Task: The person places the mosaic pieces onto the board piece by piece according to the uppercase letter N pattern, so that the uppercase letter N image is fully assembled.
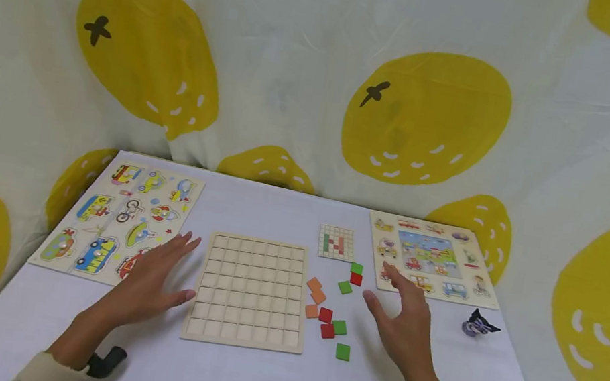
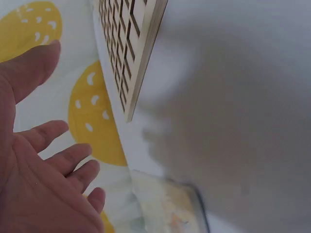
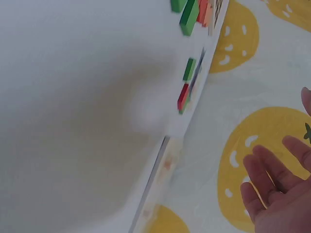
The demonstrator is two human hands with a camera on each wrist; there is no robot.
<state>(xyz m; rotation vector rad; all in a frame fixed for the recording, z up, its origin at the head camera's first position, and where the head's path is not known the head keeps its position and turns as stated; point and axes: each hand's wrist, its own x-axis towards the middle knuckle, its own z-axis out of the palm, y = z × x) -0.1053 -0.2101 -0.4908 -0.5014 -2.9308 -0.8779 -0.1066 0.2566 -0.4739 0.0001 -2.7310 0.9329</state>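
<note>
A wooden grid board (image 1: 251, 293) with bare square cells lies in the middle of the table. To its left hovers my left hand (image 1: 154, 283), fingers spread, holding nothing; in the left wrist view the palm (image 2: 43, 189) is raised beside the board's edge. My right hand (image 1: 404, 324) is held over the table to the right, empty, its thumb and fingers apart. Between it and the board lie loose square tiles: orange ones (image 1: 311, 311), red ones (image 1: 327, 331) and green ones (image 1: 342, 352). Behind them is a small pattern card (image 1: 336, 243) with green and red squares.
A vehicle puzzle board (image 1: 119, 219) lies at the left, partly behind my left hand. Another picture puzzle (image 1: 434, 259) sits at the back right, with a small dark-and-lilac object (image 1: 480, 323) in front of it. A patterned curtain (image 1: 302, 67) hangs behind the table.
</note>
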